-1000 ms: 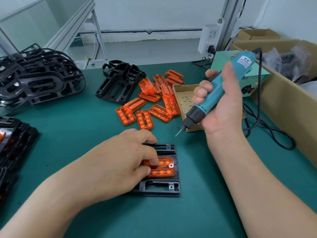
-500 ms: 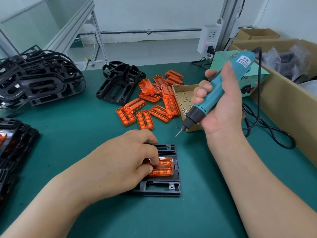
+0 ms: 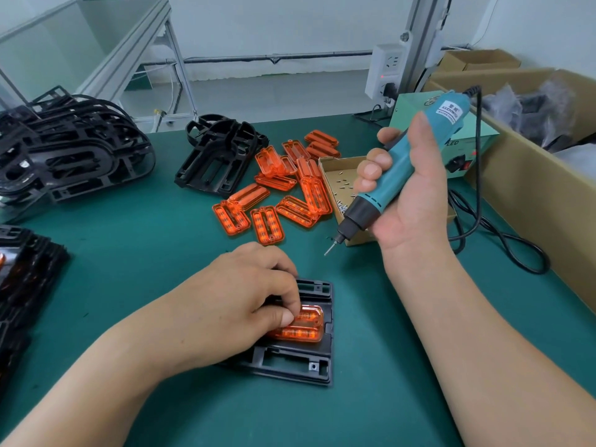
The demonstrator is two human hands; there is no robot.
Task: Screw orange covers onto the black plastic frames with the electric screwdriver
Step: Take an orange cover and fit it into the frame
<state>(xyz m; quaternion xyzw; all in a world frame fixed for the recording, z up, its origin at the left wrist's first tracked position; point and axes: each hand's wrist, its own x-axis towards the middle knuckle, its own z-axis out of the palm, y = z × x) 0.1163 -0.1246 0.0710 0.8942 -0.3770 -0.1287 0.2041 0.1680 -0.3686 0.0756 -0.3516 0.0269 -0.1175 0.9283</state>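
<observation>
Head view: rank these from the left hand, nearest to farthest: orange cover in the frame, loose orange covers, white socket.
1. orange cover in the frame: front centre, under the left hand fingertips, touching.
2. loose orange covers: pile mid-table, beyond the hand.
3. white socket: on the post behind the table, back right.

Your left hand [image 3: 232,295] has slid its thumb [image 3: 283,317] toward 3 o'clock along the cover [image 3: 306,327] until it meets the forefinger. The two now pinch at the cover's middle and hide more of its 9 o'clock half. The small white ring at the cover's 3 o'clock end no longer shows. The frame [image 3: 326,346] has shifted slightly toward 6 o'clock and turned a touch clockwise.
</observation>
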